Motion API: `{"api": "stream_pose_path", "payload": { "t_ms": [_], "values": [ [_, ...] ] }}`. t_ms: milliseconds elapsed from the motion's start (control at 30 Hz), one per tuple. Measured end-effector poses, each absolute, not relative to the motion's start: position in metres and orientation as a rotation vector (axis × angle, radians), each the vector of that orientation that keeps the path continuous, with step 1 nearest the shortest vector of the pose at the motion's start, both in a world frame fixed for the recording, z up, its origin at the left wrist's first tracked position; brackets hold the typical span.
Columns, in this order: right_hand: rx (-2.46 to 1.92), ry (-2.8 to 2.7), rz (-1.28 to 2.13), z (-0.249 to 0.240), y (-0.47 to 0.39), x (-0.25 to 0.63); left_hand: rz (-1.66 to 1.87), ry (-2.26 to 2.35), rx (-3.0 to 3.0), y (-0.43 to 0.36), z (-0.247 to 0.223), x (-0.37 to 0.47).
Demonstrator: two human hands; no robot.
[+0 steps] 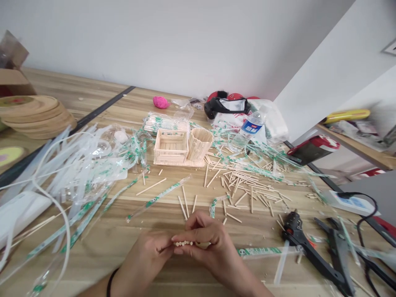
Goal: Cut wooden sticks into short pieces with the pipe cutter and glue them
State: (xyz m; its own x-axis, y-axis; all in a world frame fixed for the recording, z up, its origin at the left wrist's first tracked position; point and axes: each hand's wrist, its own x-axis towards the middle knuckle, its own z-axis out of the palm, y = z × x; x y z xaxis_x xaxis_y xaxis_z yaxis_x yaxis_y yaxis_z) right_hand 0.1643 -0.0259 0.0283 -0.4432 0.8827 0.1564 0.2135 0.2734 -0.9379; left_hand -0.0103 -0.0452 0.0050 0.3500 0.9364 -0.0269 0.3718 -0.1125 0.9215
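Low at the front of the table, my left hand (151,252) and my right hand (212,238) meet around a small row of wooden sticks (184,243). The sticks lie side by side, with their round cut ends facing me. Fingers of both hands are pinched on the row; its far part is hidden behind them. Beyond my hands stands a small model made of sticks: a square open box (171,156) and a round cup (199,148) share one stick base. Cut sticks (236,181) lie loose between the model and my right hand.
To the right lie a black glue gun (309,251), a cutter-like hand tool (338,251) and a white power strip (351,203). A plastic bottle (251,128) stands at the back. Clear glue sticks and wrappers (89,169) cover the left, beside rolled tan strips (37,117).
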Motion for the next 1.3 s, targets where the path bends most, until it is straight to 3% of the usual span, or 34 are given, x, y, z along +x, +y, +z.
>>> {"api": "stream_pose_path", "payload": {
  "t_ms": [1300],
  "values": [
    [-0.913, -1.726, 1.239, 0.027, -0.019, 0.163, 0.862, 1.103, 1.364, -0.038, 0.0, -0.002]
  ]
}}
